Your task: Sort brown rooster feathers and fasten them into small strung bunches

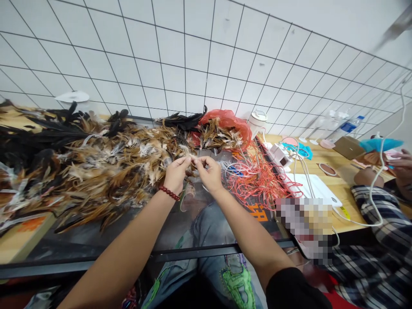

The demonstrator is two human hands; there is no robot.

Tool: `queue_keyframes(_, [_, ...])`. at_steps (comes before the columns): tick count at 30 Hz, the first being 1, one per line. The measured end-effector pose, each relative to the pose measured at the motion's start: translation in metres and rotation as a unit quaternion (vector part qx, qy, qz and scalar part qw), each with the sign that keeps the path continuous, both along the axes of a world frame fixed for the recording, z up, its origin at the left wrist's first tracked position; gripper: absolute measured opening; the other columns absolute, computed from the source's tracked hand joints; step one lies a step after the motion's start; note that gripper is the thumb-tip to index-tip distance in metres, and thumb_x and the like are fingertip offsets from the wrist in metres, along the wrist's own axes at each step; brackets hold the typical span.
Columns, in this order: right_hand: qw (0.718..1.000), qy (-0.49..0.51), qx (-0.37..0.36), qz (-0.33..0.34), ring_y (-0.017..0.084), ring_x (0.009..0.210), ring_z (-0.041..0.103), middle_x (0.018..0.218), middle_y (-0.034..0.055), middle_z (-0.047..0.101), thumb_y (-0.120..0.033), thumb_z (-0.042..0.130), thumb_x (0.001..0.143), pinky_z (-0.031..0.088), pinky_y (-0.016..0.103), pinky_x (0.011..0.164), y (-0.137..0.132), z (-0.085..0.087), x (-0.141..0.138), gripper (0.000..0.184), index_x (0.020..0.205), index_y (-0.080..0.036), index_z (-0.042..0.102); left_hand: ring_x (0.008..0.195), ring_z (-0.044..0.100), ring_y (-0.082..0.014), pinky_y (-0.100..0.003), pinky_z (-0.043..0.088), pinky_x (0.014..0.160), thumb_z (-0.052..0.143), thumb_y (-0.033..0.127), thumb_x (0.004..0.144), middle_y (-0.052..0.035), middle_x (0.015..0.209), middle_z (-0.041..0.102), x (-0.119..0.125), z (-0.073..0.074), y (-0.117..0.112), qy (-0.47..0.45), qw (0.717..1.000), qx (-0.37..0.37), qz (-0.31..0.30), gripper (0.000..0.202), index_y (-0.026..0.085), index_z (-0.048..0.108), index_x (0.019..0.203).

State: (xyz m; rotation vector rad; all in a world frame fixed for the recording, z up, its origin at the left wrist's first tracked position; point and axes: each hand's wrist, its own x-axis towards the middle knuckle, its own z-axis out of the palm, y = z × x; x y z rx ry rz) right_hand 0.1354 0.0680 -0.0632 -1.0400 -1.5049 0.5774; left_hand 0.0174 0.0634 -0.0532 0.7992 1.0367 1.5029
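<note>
My left hand, with a dark red bead bracelet on the wrist, and my right hand meet over a glass-topped table. Both pinch a small brown feather between their fingertips. A big heap of brown, tan and black feathers lies just left of my hands. A tangle of orange-red cord lies to the right of them.
A red plastic bag with more feathers sits at the back against the tiled wall. A white jar, white cables, a water bottle and a cardboard box lie on the wooden table at right, where another person's plaid sleeve rests.
</note>
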Motion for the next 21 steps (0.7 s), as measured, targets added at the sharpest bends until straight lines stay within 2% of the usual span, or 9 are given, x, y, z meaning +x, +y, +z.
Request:
queue_keyframes(3, [1.0,-0.026,0.013,-0.003,0.015,0.069,0.057,0.074,0.0003,0.066,-0.037,0.056,0.087,0.046,0.029,0.075,-0.002,0.0,-0.001,0.019,0.077,-0.022,0.064,0.068,0.059,-0.0133,-0.023,0.043,0.059,0.088,0.045,0.048,-0.0048,0.074,0.071,0.003,0.003,-0.003,-0.028,0.999,0.002,-0.019,0.046,0.014,0.075,0.079])
queue_keyframes(7, [0.998,-0.058,0.026,-0.013,0.015,0.071,0.058,0.073,0.0004,0.066,-0.038,0.055,0.088,0.045,0.03,0.076,-0.001,-0.003,-0.001,0.022,0.075,-0.023,0.064,0.077,0.063,-0.015,-0.024,0.048,0.067,0.09,0.045,0.044,-0.0064,0.078,0.072,0.007,0.005,-0.005,-0.05,0.998,0.009,-0.026,0.05,0.014,0.076,0.08])
queue_keyframes(12, [0.99,-0.138,0.02,-0.008,0.016,0.076,0.059,0.078,0.0008,0.068,-0.038,0.055,0.09,0.042,0.03,0.08,0.001,-0.006,0.002,0.022,0.081,-0.023,0.067,0.073,0.062,-0.0151,-0.026,0.049,0.065,0.089,0.043,0.049,-0.0072,0.078,0.071,0.002,0.006,-0.001,-0.07,0.997,0.041,-0.017,0.041,0.015,0.071,0.073])
queue_keyframes(15, [0.979,-0.202,-0.011,-0.011,0.016,0.085,0.06,0.089,0.0015,0.07,-0.034,0.057,0.09,0.039,0.03,0.084,0.001,-0.009,0.005,0.017,0.088,-0.023,0.069,0.07,0.062,-0.0147,-0.029,0.051,0.069,0.083,0.042,0.06,-0.003,0.07,0.065,-0.013,0.011,0.007,-0.071,0.99,0.108,0.052,0.032,0.017,0.066,0.072])
queue_keyframes(18, [0.961,-0.274,-0.036,-0.017,0.019,0.1,0.058,0.103,0.0038,0.068,-0.045,0.066,0.083,0.035,0.034,0.089,-0.001,-0.011,0.005,0.026,0.097,-0.023,0.07,0.063,0.058,-0.0109,-0.028,0.05,0.072,0.077,0.039,0.068,0.0013,0.065,0.056,-0.027,0.015,0.016,-0.026,0.971,0.172,0.163,0.027,0.018,0.06,0.067])
queue_keyframes(20, [0.94,-0.34,-0.039,0.0,0.023,0.104,0.055,0.104,0.0049,0.066,-0.053,0.07,0.077,0.033,0.037,0.091,-0.003,-0.011,0.004,0.035,0.097,-0.024,0.071,0.06,0.054,-0.0095,-0.028,0.049,0.071,0.073,0.039,0.071,0.0017,0.066,0.054,-0.032,0.015,0.019,0.0,0.964,0.182,0.196,0.027,0.018,0.056,0.065])
queue_keyframes(21, [0.927,-0.371,-0.041,0.015,0.023,0.104,0.054,0.102,0.0047,0.066,-0.05,0.069,0.078,0.031,0.038,0.091,-0.003,-0.011,0.003,0.031,0.095,-0.024,0.071,0.059,0.053,-0.0093,-0.028,0.049,0.071,0.071,0.04,0.072,0.0018,0.066,0.054,-0.032,0.014,0.02,0.012,0.963,0.178,0.201,0.027,0.018,0.056,0.066])
